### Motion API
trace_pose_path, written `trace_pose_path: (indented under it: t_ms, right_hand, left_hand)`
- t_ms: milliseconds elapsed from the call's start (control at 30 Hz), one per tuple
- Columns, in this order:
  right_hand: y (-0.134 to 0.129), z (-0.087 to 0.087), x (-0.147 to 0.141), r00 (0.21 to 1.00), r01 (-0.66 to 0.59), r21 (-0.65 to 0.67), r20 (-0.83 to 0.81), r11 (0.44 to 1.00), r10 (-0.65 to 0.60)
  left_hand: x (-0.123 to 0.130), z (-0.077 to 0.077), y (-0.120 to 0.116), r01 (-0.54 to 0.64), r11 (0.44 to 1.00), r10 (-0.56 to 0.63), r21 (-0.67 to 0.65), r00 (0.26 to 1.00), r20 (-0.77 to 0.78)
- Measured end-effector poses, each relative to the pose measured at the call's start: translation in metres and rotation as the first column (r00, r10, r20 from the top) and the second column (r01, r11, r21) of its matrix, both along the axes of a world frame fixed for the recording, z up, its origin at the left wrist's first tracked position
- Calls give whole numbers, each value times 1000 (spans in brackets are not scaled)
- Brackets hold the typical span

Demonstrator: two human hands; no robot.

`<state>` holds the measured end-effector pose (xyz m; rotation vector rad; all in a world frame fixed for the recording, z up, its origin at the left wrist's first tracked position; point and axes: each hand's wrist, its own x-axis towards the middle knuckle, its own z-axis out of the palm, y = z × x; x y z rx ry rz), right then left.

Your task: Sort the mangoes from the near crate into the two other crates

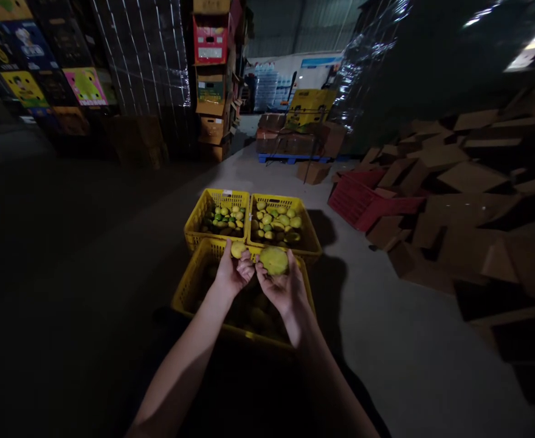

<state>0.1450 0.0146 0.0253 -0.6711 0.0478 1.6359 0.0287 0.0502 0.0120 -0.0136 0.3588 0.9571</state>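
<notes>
My left hand (236, 269) is closed around a small yellow lemon (237, 249). Beside it, my right hand (282, 286) grips a larger yellow-green lemon (273, 260). Both hands are over the near yellow crate (183, 292), whose shadowed inside holds more fruit, hard to make out. Beyond stand two more yellow crates side by side. In the left crate (194, 214) lie small green and yellow fruits (224, 214); the right crate (310, 234) contains larger yellow-green lemons (284, 220).
A red crate (356, 198) lies on the floor at right, against a heap of cardboard boxes (468, 176). Stacked cartons (211, 91) rise behind the crates. Farther back, a blue pallet (290, 159) carries boxes. Grey floor (358, 316) runs right of the crates.
</notes>
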Motion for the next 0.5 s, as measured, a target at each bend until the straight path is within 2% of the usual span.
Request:
trace_pose_path:
  t_ms: [100, 167, 233, 300, 367, 400, 433, 500]
  right_hand:
    - [0, -1, -1, 999, -31, -4, 19, 1000, 31]
    - [1, -1, -2, 996, -51, 4, 75, 999, 51]
    - [1, 0, 0, 982, -49, 60, 185, 997, 37]
    - [1, 2, 5, 937, 6, 153, 344, 988, -59]
    - [1, 4, 13, 819, 104, 279, 520, 954, -242]
    - [0, 5, 17, 722, 145, 354, 600, 924, -343]
    - [0, 6, 20, 605, 169, 436, 662, 884, -442]
    - [-2, 7, 25, 345, 170, 578, 724, 798, -597]
  left_hand:
    - [3, 0, 0, 17, 1000, -15, 23, 996, -86]
    - [6, 2, -2, 9, 994, 16, 105, 974, -228]
    - [9, 4, -4, -66, 955, 184, 288, 896, -405]
    - [11, 5, -6, -165, 834, 461, 526, 732, -501]
    - [10, 5, -7, -176, 670, 675, 721, 549, -493]
    - [9, 4, -7, -135, 606, 734, 784, 474, -486]
    - [7, 3, -8, -74, 561, 771, 825, 409, -488]
    - [4, 1, -9, 59, 511, 809, 858, 304, -503]
